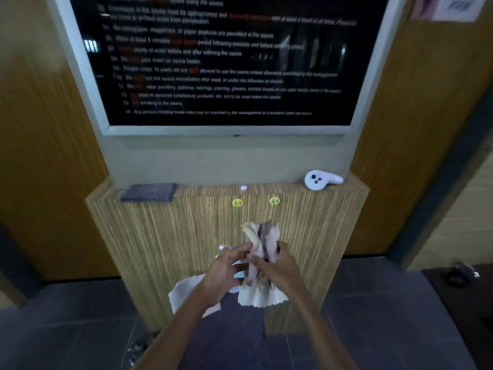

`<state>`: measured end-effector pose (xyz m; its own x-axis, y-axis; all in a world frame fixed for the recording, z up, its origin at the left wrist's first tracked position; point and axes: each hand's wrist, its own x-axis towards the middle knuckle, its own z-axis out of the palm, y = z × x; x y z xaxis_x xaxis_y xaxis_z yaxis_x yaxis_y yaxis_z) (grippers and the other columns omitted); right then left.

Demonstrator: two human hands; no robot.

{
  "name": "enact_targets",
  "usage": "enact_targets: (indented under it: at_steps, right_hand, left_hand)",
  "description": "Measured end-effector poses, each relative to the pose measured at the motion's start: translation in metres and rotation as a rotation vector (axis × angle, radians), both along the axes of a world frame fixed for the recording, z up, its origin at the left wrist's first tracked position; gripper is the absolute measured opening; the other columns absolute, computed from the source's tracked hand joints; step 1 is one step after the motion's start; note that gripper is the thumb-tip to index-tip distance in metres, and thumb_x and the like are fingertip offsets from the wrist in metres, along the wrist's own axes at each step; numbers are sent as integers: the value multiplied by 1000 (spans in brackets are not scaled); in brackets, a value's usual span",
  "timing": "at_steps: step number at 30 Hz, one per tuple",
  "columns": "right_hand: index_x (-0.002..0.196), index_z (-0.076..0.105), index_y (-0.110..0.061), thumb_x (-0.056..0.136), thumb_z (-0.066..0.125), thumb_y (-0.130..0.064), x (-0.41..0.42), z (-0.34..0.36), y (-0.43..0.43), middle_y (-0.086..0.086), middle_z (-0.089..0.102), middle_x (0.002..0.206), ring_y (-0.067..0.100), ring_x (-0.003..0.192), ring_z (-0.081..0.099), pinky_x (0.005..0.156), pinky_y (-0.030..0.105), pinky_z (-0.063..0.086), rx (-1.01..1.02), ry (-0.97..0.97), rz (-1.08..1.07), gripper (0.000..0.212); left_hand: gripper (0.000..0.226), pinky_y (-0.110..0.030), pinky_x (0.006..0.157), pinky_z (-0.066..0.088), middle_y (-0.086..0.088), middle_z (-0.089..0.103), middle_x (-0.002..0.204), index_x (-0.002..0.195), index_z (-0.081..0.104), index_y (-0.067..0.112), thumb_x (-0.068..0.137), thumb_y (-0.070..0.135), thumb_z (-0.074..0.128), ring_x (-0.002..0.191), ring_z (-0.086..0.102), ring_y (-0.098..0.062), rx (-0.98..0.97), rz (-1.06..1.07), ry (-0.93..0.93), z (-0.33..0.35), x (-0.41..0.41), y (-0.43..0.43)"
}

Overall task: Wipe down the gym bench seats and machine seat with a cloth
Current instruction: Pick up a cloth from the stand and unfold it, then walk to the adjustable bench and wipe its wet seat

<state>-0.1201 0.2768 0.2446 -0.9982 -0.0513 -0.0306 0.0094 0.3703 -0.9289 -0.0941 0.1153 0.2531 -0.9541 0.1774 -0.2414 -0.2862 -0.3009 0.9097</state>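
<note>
Cloth (262, 263) sits bunched between your two hands at about 6 o'clock in the head view, held in the air in front of a striped wooden cabinet (160, 236). You have one cloth, pale and stained with dark smears; one end sticks up above your right hand (277, 265), the rest hangs ragged below both wrists. Your right hand's fingers are curled tight around the bunched middle. Your left hand (226, 271) has its fingers loosely spread and bent, the tips pinching a fold beside the right hand.

On the cabinet top, count one dark folded item (148, 192) at 10 o'clock from the cloth, one small white cap (243, 187) at 12 o'clock, and one white controller (320, 179) at 1 o'clock. Two yellow rings (237, 202) are on the cabinet's front.

One black sign (226, 62) fills the 12 o'clock area; its top is cut off and its lettering is too blurred to read fully. Motion blur softens your fingers.
</note>
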Motion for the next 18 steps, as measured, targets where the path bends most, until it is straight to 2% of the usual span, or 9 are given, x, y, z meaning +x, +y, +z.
enact_targets:
  at_steps: [3, 5, 7, 10, 12, 14, 16, 18]
  right_hand:
    - [108, 48, -21, 74, 79, -43, 9, 6, 18, -11, 62, 90, 6, 82, 63, 74, 33, 54, 60, 59, -68, 51]
    - [115, 47, -18, 79, 75, -35, 17, 5, 32, -10, 62, 92, 9, 85, 63, 77, 35, 53, 88, 61, -83, 50]
    - [118, 47, -19, 80, 72, -33, 24, -1, 48, -9, 62, 93, 11, 85, 62, 77, 36, 53, 118, 48, -108, 47]
    - [105, 45, -25, 82, 70, -31, 39, -12, 76, -13, 59, 85, 5, 76, 58, 68, 30, 49, 174, 14, -173, 34]
    - [100, 44, -26, 84, 68, -29, 50, -20, 100, -15, 57, 82, 2, 74, 56, 65, 28, 47, 199, -30, -243, 29]
    - [103, 42, -27, 83, 67, -31, 65, -29, 126, -16, 56, 84, 6, 77, 57, 68, 31, 46, 221, -86, -340, 32]
    - [106, 42, -25, 82, 66, -33, 84, -38, 156, -14, 57, 87, 12, 81, 59, 72, 35, 48, 252, -141, -457, 35]
    - [107, 44, -23, 80, 64, -35, 108, -46, 187, -9, 60, 89, 17, 84, 60, 75, 39, 49, 288, -204, -576, 36]
  left_hand:
    - [44, -43, 83, 50, -12, 63, 110, 125, 62, 12, 102, 29, 29, 94, 57, -28, -16, -24, 13, 2, 4, 17]
    - [45, -41, 83, 52, -9, 67, 108, 120, 63, 11, 102, 29, 26, 93, 61, -26, -60, -45, 34, 1, 6, 30]
    - [43, -39, 82, 53, -8, 68, 105, 111, 66, 12, 102, 28, 27, 93, 65, -22, -123, -27, 35, 0, 6, 42]
    - [35, -37, 83, 52, -7, 68, 109, 108, 67, 15, 100, 31, 36, 99, 64, -21, -271, 9, 22, -17, -4, 55]
    - [27, -37, 83, 51, -6, 68, 106, 103, 66, 18, 97, 33, 44, 99, 64, -20, -386, -8, 59, -33, -10, 64]
    - [20, -32, 79, 48, -2, 67, 99, 95, 63, 24, 92, 38, 49, 93, 62, -18, -551, -84, 168, -49, -16, 75]
    - [17, -23, 72, 44, 0, 65, 99, 100, 62, 20, 94, 32, 51, 93, 60, -16, -758, -229, 292, -63, -22, 92]
    - [21, -24, 74, 42, -2, 64, 103, 109, 62, 10, 97, 23, 50, 96, 60, -16, -900, -355, 387, -77, -25, 116]
